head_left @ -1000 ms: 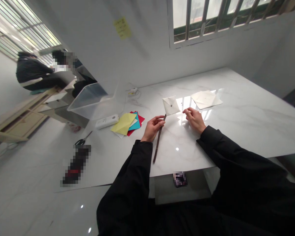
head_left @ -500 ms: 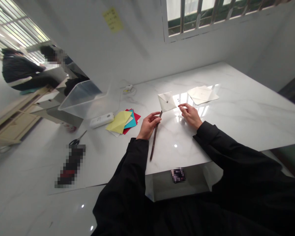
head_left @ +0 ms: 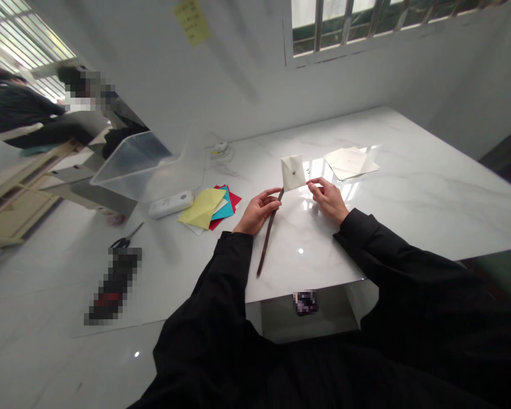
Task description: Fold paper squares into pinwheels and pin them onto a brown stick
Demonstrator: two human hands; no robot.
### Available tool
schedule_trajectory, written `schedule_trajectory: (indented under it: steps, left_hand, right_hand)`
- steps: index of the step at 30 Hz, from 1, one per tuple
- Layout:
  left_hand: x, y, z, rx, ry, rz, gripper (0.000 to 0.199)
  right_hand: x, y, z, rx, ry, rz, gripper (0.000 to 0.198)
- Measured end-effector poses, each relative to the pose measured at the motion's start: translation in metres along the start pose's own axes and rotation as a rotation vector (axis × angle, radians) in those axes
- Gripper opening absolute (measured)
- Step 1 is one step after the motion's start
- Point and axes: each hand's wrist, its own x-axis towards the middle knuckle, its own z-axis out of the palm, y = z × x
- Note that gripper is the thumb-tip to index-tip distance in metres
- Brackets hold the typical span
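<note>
My left hand (head_left: 258, 212) is closed in a pinch around a thin dark brown stick (head_left: 264, 250), which slants down toward the table's near edge. At the stick's upper end is a small white folded paper square (head_left: 290, 179), with flaps meeting at a dark round spot near its middle. Whether the stick is fixed to the paper I cannot tell. My right hand (head_left: 330, 200) has thumb and forefinger closed at the paper's lower right corner. Beyond that hand, a few tiny shiny bits (head_left: 308, 170) rest on the table.
White paper sheets (head_left: 350, 163) lie at the right back. To the left are coloured paper sheets (head_left: 204, 208), a white power strip (head_left: 171, 204), a clear plastic bin (head_left: 130, 162) and black scissors (head_left: 122, 242). An open compartment (head_left: 323, 321) is under the table edge. Two people sit far left.
The folded paper has turned a little and stands straighter, its lower right corner now meeting my right fingertips. My left hand still grips the stick. The whole view has shifted slightly.
</note>
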Motion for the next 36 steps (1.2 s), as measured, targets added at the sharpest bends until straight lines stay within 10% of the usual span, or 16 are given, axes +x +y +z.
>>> schedule_trajectory:
  steps: [36]
  left_hand:
    - [-0.001,-0.014,-0.001,-0.214,0.139,0.032,0.055]
  right_hand:
    - [0.0,0.003,-0.005,0.349,0.193,0.121,0.031]
